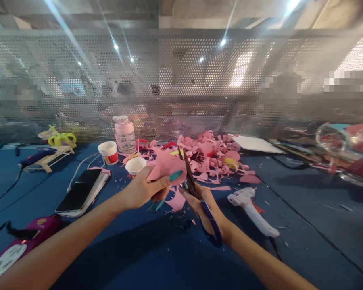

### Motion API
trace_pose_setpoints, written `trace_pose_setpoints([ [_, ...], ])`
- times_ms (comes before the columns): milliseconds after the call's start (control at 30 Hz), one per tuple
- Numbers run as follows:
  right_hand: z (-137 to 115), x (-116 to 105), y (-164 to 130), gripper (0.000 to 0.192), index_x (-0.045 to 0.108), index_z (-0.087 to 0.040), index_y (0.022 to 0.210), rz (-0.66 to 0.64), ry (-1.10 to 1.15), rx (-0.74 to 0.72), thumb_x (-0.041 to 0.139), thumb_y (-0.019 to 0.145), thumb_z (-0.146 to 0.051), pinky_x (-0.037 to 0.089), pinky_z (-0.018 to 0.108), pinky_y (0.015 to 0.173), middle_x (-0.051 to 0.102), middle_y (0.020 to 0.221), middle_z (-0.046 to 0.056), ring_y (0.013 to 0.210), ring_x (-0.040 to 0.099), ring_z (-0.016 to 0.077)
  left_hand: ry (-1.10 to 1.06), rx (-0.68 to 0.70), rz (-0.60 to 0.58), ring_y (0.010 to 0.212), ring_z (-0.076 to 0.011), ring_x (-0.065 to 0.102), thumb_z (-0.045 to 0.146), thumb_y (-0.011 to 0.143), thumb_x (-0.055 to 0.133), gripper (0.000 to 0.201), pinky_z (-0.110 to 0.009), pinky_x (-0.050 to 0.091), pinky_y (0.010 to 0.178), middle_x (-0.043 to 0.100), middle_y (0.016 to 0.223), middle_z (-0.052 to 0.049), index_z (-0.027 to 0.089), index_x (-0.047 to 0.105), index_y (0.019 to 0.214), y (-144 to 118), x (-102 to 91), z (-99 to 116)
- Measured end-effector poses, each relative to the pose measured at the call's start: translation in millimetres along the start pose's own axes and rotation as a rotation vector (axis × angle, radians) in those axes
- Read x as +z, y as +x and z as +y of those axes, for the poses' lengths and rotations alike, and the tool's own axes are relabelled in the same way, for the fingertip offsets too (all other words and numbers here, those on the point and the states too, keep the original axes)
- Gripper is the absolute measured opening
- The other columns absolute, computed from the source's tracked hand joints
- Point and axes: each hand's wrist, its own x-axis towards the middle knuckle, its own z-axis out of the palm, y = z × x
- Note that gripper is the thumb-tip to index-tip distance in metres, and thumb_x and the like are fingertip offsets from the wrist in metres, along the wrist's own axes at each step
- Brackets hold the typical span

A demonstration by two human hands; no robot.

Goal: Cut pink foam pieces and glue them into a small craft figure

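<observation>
My left hand [147, 188] pinches a sheet of pink paper [166, 165], its thumb with a long green nail lying across the near face. Round the handles of a pair of scissors [210, 225] with dark blue grips, my right hand [210, 203] is closed. The dark blades point up and away, slightly apart, right beside the paper's right edge. Below the hands a cut pink piece [176, 200] hangs or lies; I cannot tell whether it joins the sheet. Behind them spreads a heap of pink paper scraps [208, 157].
A white glue gun [251, 209] lies to the right on the blue table [124, 257]. To the left are a phone [80, 191], paper cups [108, 153] and a pink-topped bottle [124, 135]. A perforated metal screen [181, 80] stands behind. A purple case [27, 245] sits front left.
</observation>
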Motion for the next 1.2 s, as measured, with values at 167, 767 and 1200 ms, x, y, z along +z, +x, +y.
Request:
trace_pose_setpoints([
  [167,0.3,-0.1,0.4,0.03,0.048,-0.018,0.073,-0.008,-0.016,0.025,0.053,0.078,-0.047,0.035,0.025,0.056,0.04,0.062,-0.002,0.06,0.037,0.0119,0.025,-0.014,0.026,0.037,-0.0044,0.038,0.048,0.076,0.06,0.045,-0.019,0.032,0.039,0.045,0.042,0.008,0.022,0.025,0.066,-0.1,-0.4,1.4],
  [767,0.6,-0.8,0.6,0.031,0.048,-0.018,0.069,-0.027,0.026,0.015,0.053,0.079,-0.046,0.031,0.024,0.052,0.043,0.06,-0.003,0.059,0.039,0.0118,0.033,0.027,-0.015,0.039,-0.0043,0.04,0.048,0.08,0.056,0.042,-0.018,0.032,0.038,0.046,0.045,0.006,0.02,0.03,0.062,0.9,-2.0,-2.0],
  [1200,-2.6,-2.5,-0.1,0.03,0.053,-0.016,0.077,-0.034,-0.038,0.018,0.048,0.082,-0.045,0.037,0.025,0.059,0.049,0.066,-0.001,0.064,0.045,0.0137,0.13,0.028,-0.038,0.038,-0.0037,0.04,0.053,0.082,0.051,0.046,-0.017,0.031,0.038,0.046,0.044,0.004,0.017,0.039,0.057,0.6,-7.2,-1.6],
])
